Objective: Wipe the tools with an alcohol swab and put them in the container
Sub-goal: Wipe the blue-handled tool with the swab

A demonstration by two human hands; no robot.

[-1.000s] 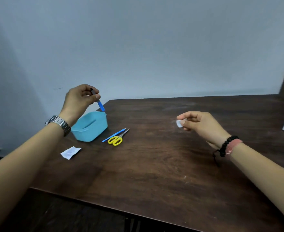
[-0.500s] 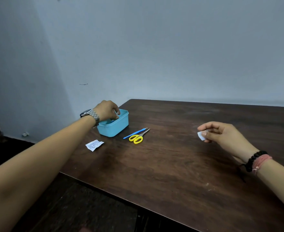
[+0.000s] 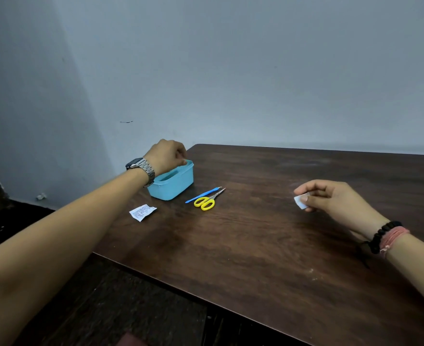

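two tools, yellow scissors [image 3: 205, 202] and a blue stick tool [image 3: 202, 195], lie on the dark surface [image 3: 268, 245] beside the blue container [image 3: 174, 187]. left hand [image 3: 167, 156] hovers over the container's rim, fingers curled; whether it holds anything i cannot tell. right hand [image 3: 330, 196] pinches a white swab [image 3: 300, 201].

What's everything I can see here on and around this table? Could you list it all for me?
container: one, light blue, far left part of the table
scissors: one pair, yellow handles, right of the container
slim tool: one, blue handle, lying beside the scissors
torn wrapper: one, white with print, near the table's left edge
swab: one, white, pinched in the right hand
table: one, dark brown wood
wristwatch: one, silver, left wrist
bracelets: two, black beads and pink, right wrist
left hand: over the container, fingers curled
right hand: above the table
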